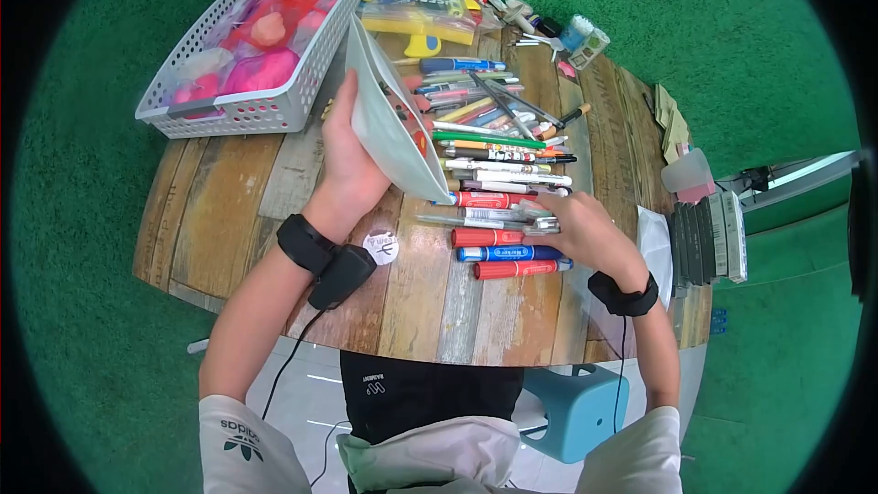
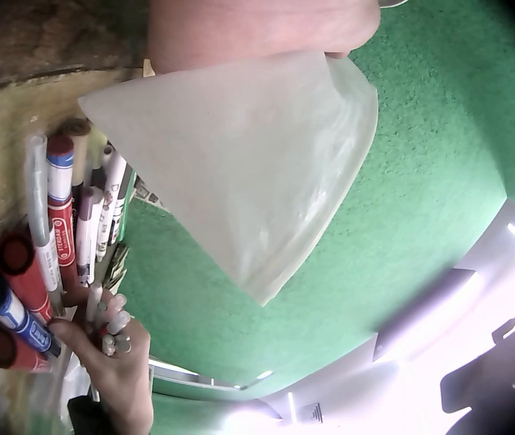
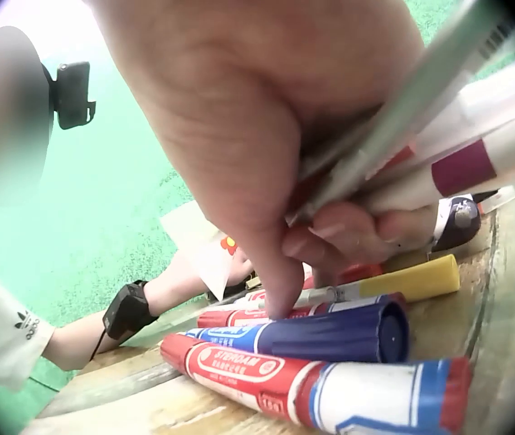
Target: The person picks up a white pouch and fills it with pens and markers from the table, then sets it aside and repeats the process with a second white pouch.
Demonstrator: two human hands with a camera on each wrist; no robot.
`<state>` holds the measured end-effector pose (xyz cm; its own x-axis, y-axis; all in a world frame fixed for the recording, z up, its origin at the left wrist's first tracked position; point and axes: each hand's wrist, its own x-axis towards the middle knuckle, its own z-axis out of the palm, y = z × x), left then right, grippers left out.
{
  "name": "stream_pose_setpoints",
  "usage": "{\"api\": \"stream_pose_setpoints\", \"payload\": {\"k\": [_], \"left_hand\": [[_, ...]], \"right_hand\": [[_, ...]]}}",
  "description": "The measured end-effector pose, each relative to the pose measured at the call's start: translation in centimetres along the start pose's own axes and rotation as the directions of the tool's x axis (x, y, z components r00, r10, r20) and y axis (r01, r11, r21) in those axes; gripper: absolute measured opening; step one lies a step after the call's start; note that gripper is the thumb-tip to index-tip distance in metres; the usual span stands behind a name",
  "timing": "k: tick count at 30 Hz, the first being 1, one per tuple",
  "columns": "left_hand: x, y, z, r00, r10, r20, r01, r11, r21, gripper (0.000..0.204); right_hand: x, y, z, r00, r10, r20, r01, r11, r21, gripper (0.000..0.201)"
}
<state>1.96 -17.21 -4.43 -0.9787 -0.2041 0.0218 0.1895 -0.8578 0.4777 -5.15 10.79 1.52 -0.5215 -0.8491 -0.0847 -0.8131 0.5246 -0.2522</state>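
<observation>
My left hand (image 1: 352,165) grips a white pouch (image 1: 389,128), thumb on its near side and fingers behind it. The pouch tilts over the row of pens, its mouth gaping, with a red and dark pattern on the far inner side; its pale outer face fills much of the left wrist view. My right hand (image 1: 590,233) has its fingers curled around several pens (image 3: 412,109), close over the table. Below it lie a blue marker (image 3: 330,335) and a red marker (image 3: 257,376). More pens (image 1: 494,154) spread in a row beyond the markers.
A white perforated basket (image 1: 304,108) of pink and red items stands far left. Bagged yellow items (image 1: 421,23) lie at the back. A round white sticker (image 1: 381,247) is near my left wrist. Stacked boxes (image 1: 695,242) stand right; a blue stool (image 1: 585,412) is below the table edge.
</observation>
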Motion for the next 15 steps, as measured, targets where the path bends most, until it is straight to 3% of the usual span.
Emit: {"api": "stream_pose_setpoints", "payload": {"k": [6, 8, 9, 11, 12, 15], "left_hand": [[0.0, 0.1, 0.0, 1.0, -0.007, -0.003, 0.007, 1.0, -0.015, 0.069], [-0.1, 0.1, 0.1, 1.0, -0.007, -0.019, 0.007, 1.0, -0.002, 0.068], [-0.1, 0.1, 0.1, 1.0, -0.006, -0.02, 0.006, 1.0, -0.001, 0.068], [0.0, 0.1, 0.2, 0.999, -0.002, -0.034, 0.002, 1.0, -0.011, 0.069], [0.0, 0.0, 0.1, 0.999, -0.003, -0.035, 0.003, 1.0, -0.012, 0.069], [0.1, -0.1, -0.1, 1.0, -0.01, -0.007, 0.01, 1.0, -0.008, 0.069]], "right_hand": [[-0.2, 1.3, 0.4, 0.993, -0.109, -0.041, 0.11, 0.993, 0.039, 0.042], [-0.2, 1.0, -0.8, 1.0, -0.017, 0.012, 0.014, 0.97, 0.244, 0.034], [-0.4, 0.9, -1.3, 1.0, -0.019, 0.012, 0.015, 0.969, 0.245, 0.034], [-0.9, 0.9, -2.3, 0.984, 0.162, -0.071, -0.117, 0.896, 0.429, 0.026], [-1.2, 1.0, -2.6, 0.984, 0.163, -0.07, -0.118, 0.895, 0.43, 0.026], [-1.7, 1.7, -3.1, 0.88, 0.284, -0.379, -0.084, 0.881, 0.465, 0.016]]}}
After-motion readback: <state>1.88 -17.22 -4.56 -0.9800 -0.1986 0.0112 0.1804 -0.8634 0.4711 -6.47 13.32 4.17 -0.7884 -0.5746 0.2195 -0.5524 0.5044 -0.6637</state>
